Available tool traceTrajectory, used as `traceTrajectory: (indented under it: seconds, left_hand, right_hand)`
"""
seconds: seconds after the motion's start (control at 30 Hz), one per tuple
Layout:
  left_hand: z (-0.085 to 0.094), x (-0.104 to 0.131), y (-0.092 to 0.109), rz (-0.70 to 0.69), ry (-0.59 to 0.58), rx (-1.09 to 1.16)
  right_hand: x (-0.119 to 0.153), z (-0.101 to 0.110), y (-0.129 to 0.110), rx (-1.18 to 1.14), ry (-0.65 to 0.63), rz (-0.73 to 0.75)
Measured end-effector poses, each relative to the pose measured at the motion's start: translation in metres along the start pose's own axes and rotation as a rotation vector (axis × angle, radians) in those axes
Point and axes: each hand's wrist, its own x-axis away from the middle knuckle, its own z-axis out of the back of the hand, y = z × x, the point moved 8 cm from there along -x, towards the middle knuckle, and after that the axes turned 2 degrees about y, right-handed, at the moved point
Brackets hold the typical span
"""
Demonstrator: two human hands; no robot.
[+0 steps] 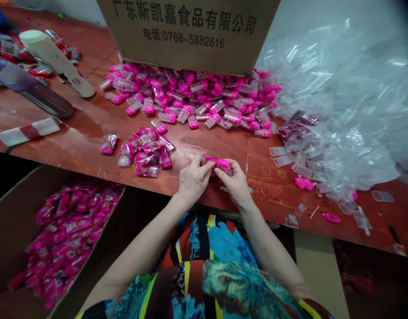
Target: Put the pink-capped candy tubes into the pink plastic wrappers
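Close together over the table's front edge, my two hands meet at a small pink printed wrapper (210,160). My left hand (194,177) pinches the wrapper between thumb and fingers. In my right hand (235,179) is a small clear candy bottle with a pink cap (224,164), its body partly hidden by the fingers. The bottle's cap end sits right beside the wrapper; I cannot tell whether it is partly inside. Left of my hands lies a small pile of pink wrapped packets (147,150), with one packet (109,144) apart from it.
A cardboard box (190,40) stands behind a heap of pink-capped bottles (204,97). Clear plastic bags (340,110) fill the right side. Two cylindrical containers, one whitish (58,64) and one dark (38,91), are at left. Below left, an open carton (16,199) holds many pink packets.
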Motion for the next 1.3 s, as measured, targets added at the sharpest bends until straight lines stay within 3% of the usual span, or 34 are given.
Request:
traceTrajectory:
  seconds: [0.1, 0.2, 0.27, 0.33, 0.4, 0.47, 0.67, 0.9, 1.07, 1.3]
  left_hand:
    - [0.004, 0.001, -0.006, 0.054, 0.070, 0.213]
    - [0.006, 0.003, -0.028, 0.274, 0.146, 0.521]
    - [-0.004, 0.008, -0.041, 0.498, 0.070, 0.782]
    - [-0.018, 0.014, -0.038, 0.651, -0.106, 1.043]
    - [-0.022, 0.017, -0.029, 0.703, -0.214, 1.227]
    - [-0.022, 0.017, -0.023, 0.731, -0.224, 1.334]
    - [-0.029, 0.025, -0.010, 0.801, -0.397, 1.516]
    - [-0.019, 0.020, -0.018, 0.728, -0.186, 1.461]
    - [-0.027, 0.022, -0.017, 0.779, -0.158, 1.493]
    - [-0.027, 0.024, -0.016, 0.804, -0.237, 1.546]
  right_hand:
    - [-0.003, -0.001, 0.000, 0.006, 0.032, 0.017]
    - [-0.004, 0.004, 0.000, 0.031, 0.071, 0.010]
    - [-0.003, 0.005, -0.002, 0.030, 0.062, 0.014]
    - [0.000, 0.004, -0.005, 0.013, 0.021, 0.011]
    - [0.004, 0.000, -0.004, -0.003, -0.033, -0.017]
    - [0.007, -0.003, -0.002, -0.030, -0.076, -0.067]
    - [0.011, -0.006, -0.002, -0.203, -0.118, -0.150]
    - [0.009, -0.005, -0.001, -0.182, -0.037, -0.160]
    - [0.006, -0.008, -0.002, -0.196, 0.017, -0.091]
    - [0.005, -0.002, -0.008, -0.084, -0.004, -0.044]
